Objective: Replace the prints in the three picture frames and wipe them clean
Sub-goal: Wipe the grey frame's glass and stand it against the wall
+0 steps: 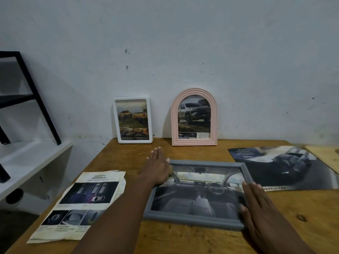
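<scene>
Grey frame (196, 194) flat on desk (183, 239), front up, car-interior print inside. Left hand (157, 167) flat at its left edge, right hand (260, 204) flat at its right edge; fingers (254, 189) straight, spread, gripping nothing. Risk: lifting between flat palms, frame could slip and drop. White frame (133, 120) and pink arched frame (194, 117) lean against wall (165, 43) behind. Loose prints (80, 204) lie beside.

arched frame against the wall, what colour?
Pale pink, with ridged moulding; the arched frame shows clearly in the head view.
</scene>
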`<state>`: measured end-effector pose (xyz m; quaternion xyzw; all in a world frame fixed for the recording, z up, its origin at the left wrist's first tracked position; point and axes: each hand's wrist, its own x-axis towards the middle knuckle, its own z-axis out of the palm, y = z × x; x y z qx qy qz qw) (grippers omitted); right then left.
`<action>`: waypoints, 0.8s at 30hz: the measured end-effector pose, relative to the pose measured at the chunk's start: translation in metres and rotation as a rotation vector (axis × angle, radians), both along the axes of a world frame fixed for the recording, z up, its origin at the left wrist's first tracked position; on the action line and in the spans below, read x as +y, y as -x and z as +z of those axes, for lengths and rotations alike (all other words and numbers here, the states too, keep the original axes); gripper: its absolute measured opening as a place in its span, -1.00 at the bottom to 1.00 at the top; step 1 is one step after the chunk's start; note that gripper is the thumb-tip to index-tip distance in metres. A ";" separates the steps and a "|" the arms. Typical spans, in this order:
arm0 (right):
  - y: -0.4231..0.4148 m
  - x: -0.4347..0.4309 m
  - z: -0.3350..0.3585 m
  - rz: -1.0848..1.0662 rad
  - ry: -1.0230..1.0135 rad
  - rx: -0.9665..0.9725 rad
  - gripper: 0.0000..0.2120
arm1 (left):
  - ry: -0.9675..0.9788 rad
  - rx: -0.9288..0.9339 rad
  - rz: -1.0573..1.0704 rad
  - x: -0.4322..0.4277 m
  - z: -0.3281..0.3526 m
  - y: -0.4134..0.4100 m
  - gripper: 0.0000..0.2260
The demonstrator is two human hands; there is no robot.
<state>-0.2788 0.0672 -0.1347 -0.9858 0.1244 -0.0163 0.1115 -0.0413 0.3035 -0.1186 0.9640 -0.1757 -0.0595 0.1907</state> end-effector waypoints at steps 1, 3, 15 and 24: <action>-0.001 0.000 0.003 0.001 0.007 0.027 -0.10 | 0.016 -0.017 0.003 -0.002 0.000 -0.003 -0.39; -0.004 -0.001 0.015 -0.003 0.060 0.107 0.16 | 0.098 -0.061 0.020 -0.003 -0.002 -0.001 -0.37; -0.178 0.110 0.032 0.680 -0.111 -0.094 -0.53 | 0.073 -0.076 0.195 0.030 -0.010 0.065 -0.40; -0.202 0.114 0.028 0.715 0.160 -0.114 -0.45 | -0.137 -0.152 0.091 0.026 -0.013 0.057 -0.39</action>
